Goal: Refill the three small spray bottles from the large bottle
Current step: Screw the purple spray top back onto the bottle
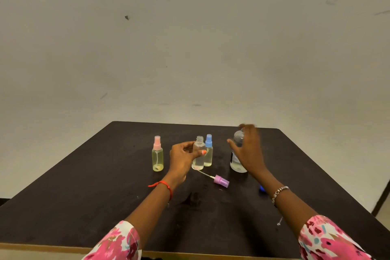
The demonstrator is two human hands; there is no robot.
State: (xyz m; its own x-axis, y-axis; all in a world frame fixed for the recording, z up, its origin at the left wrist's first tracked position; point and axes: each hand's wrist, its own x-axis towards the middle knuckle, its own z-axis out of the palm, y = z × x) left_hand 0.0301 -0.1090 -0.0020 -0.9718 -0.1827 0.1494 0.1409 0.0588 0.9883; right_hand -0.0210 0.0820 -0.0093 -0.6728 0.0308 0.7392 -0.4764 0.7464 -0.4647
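Note:
My left hand (183,157) grips an uncapped small clear bottle (198,154) standing upright on the black table (105,196). Its purple spray cap (221,181) with the tube lies on the table just in front. Right behind it stands a blue-capped small bottle (208,152), and a pink-capped small bottle (157,154) with yellowish liquid stands to the left. My right hand (248,150) is spread beside the large clear bottle (237,154), fingers curved around its right side; whether they touch is blurred.
A small blue cap (262,188) lies on the table, partly hidden behind my right forearm. A bare pale wall rises beyond the table's far edge. The floor drops away at the table's right side.

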